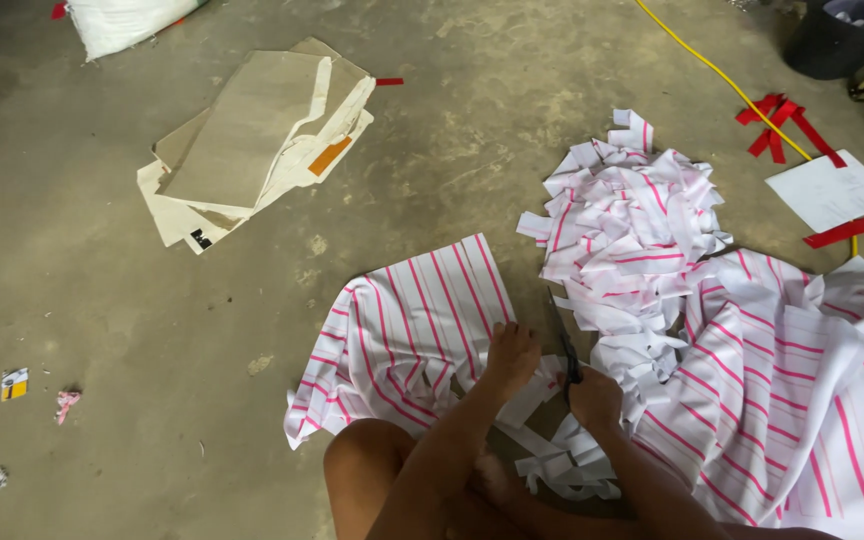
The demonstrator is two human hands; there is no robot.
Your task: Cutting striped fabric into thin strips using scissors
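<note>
A person sits on a bare concrete floor [152, 300], one knee [372, 470] in front. The left hand [512, 360] presses flat, fingers spread, on one piece of white cloth with pink stripes [402, 340]. The right hand [594, 398] is closed around one pair of dark scissors [569, 355], blades pointing away beside that cloth. This looks like mid-cut; the next snip calls for keeping the cloth taut. One larger striped sheet [802, 370] lies to the right. Beyond, one heap of cut striped strips [632, 220]; farther, one stack of cardboard sheets [252, 140], one yellow cable [722, 75]
</note>
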